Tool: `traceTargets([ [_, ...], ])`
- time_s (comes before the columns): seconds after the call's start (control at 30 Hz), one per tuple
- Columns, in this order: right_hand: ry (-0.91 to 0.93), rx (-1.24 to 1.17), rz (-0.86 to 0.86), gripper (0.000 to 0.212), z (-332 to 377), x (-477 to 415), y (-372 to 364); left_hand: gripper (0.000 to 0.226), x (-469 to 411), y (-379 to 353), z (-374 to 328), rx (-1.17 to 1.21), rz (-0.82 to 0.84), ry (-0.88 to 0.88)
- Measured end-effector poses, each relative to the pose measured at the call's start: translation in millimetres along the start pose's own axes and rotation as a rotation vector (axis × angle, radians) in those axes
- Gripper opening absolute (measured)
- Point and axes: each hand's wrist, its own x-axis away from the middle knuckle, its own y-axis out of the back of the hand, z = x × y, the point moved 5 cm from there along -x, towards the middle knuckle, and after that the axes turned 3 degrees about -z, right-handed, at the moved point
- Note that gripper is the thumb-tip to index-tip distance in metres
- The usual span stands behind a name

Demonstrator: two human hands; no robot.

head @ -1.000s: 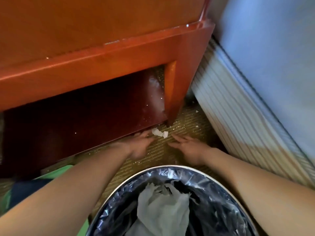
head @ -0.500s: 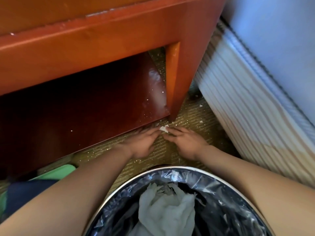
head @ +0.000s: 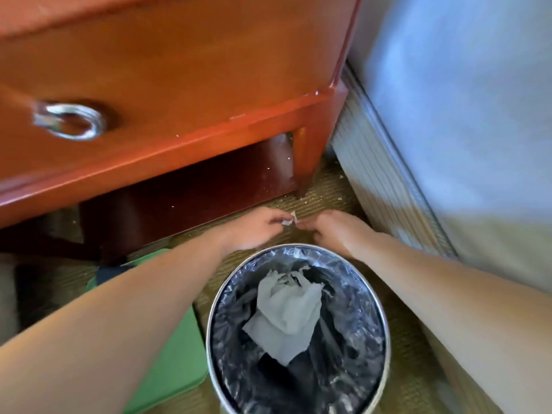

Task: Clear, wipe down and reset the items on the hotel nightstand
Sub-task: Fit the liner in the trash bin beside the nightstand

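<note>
The red-brown wooden nightstand (head: 185, 85) fills the upper left, with a metal ring pull (head: 70, 121) on its drawer and a dark lower shelf (head: 203, 189). On the carpet before its right leg, my left hand (head: 254, 228) pinches a small scrap of white paper (head: 289, 220). My right hand (head: 340, 230) meets it from the right, fingertips curled at the same scrap. Just below both hands stands a round metal bin (head: 298, 333) with a black liner and crumpled white tissue (head: 286, 312) inside.
A bed with white sheet and striped base (head: 388, 186) runs along the right side. A green flat object (head: 176, 348) lies on the carpet left of the bin. Small crumbs dot the carpet (head: 325, 192) near the nightstand leg.
Both hands have closed on the paper scrap and lifted it slightly off the carpet. The view has tilted up, so the drawer and ring pull show now.
</note>
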Motion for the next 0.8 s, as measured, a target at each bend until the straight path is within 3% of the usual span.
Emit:
traceTargets([
  [0.17, -0.025, -0.066, -0.076, 0.047, 26, 57, 55, 0.042, 69, 30, -51, 0.082, -0.274, 0.016],
  [0.33, -0.029, -0.102, -0.08, 0.048, 56, 111, 88, 0.042, 138, 34, -87, 0.029, -0.37, 0.033],
  [0.57, 0.003, -0.107, 0.139, 0.041, 88, 169, 49, 0.039, 187, -22, -79, -0.13, -0.126, 0.109],
  [0.63, -0.007, -0.109, 0.169, 0.039, 86, 169, 34, 0.039, 191, -28, -70, -0.195, -0.124, 0.108],
  [0.7, -0.058, -0.13, 0.113, 0.034, 82, 167, 26, 0.037, 192, -26, -60, -0.177, -0.242, 0.126],
  [0.8, -0.24, -0.11, -0.226, 0.028, 68, 167, 29, 0.046, 192, -23, -32, -0.087, -0.43, 0.295],
])
